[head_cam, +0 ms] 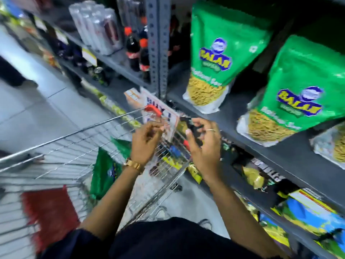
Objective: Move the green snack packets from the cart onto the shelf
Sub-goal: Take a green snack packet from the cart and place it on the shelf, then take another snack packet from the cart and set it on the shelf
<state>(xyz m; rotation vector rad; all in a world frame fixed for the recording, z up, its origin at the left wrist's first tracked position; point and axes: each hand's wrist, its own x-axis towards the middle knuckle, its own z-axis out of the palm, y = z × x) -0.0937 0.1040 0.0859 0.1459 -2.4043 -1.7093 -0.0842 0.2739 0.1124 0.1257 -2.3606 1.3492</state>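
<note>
A: Where are the green snack packets?

B: Two stand upright on the grey shelf point(291, 152) at the right of the frame. One green packet point(222, 53) is at upper centre-right, and a second green packet point(298, 90) is just lower right of it, leaning a little. A third packet's edge point(328, 144) shows at the far right, cut off by the frame.

A: Any left in the cart?

B: Yes. A green packet in the cart point(104, 174) stands inside the wire cart point(56, 161), lower left of centre, with another green corner point(122, 145) poking up just above it.

A: And the hands?

B: Both are empty, at the centre of the frame over the cart's right rim. The left hand point(145, 139) has its fingers curled loosely inward, holding nothing; a gold watch point(133, 165) sits on that wrist. The right hand point(203, 144) is spread fairly wide, fingers apart, with a ring point(210, 130) on one finger. It grips nothing.

A: What else is around?

B: Dark cola bottles point(136, 51) with red caps and wrapped cans point(97, 28) at upper left. The picture is blurred, so small print is unreadable.
</note>
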